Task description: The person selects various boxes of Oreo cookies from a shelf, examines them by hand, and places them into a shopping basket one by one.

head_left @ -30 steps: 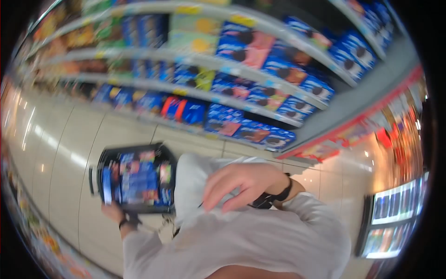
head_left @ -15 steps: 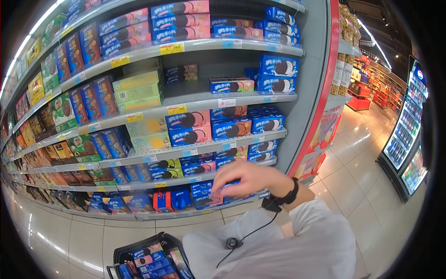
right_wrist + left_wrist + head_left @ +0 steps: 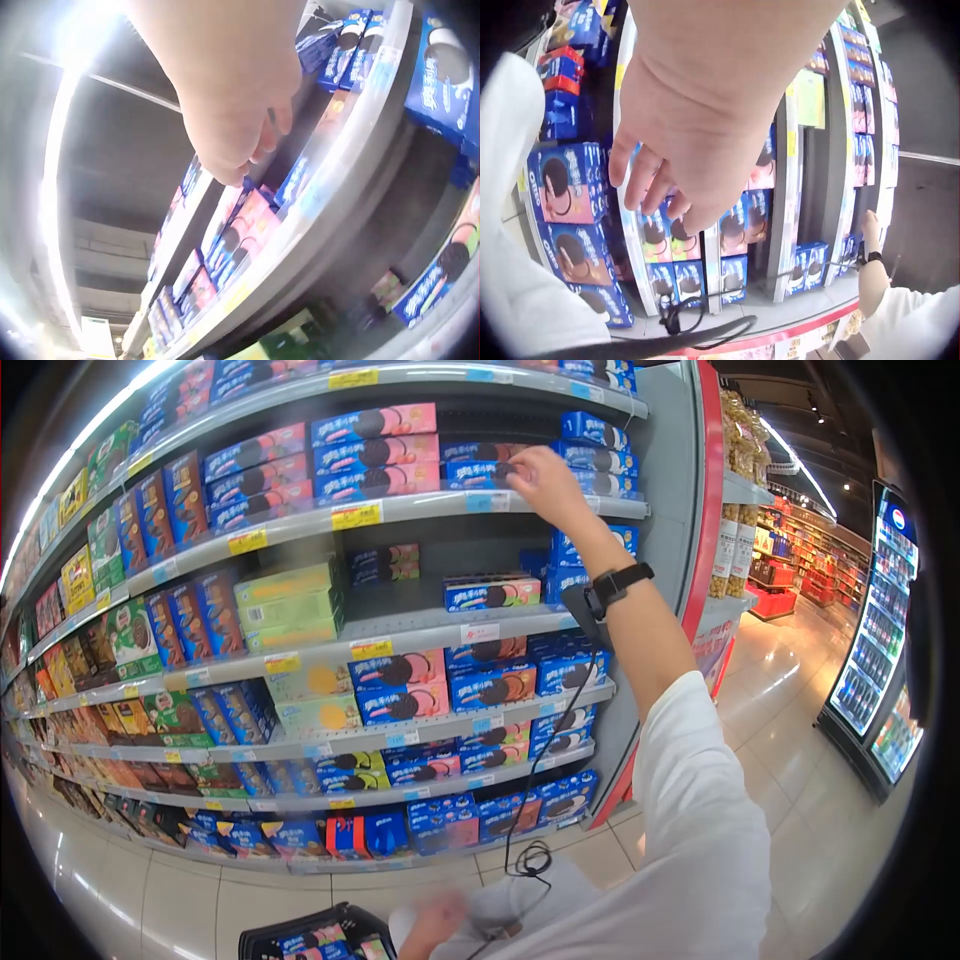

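My right hand (image 3: 548, 485) is raised to an upper shelf, its fingers at the right end of a low stack of blue and brown Oreo cookie boxes (image 3: 475, 474). In the right wrist view, that hand's fingers (image 3: 266, 139) hang loosely bent beside the cookie box, with nothing seen between them. My left hand (image 3: 438, 915), blurred, is low over my light trousers, beside the shopping basket (image 3: 262, 942). Its fingers (image 3: 641, 176) are spread and relaxed in the left wrist view, with no item held. Several cookie boxes (image 3: 312, 940) lie inside the basket.
Taller stacks of pink and blue cookie boxes (image 3: 375, 452) stand left of the right hand, blue ones (image 3: 598, 458) to its right. A shelf lip (image 3: 400, 510) runs below. A black cable (image 3: 530, 860) hangs from the right wrist. A drinks fridge (image 3: 870, 640) stands far right.
My right hand has risen from in front of the lower shelves to the upper shelf, the arm now stretched out. The view has lifted from the basket to the shelves. My left hand has come into view near my lap.
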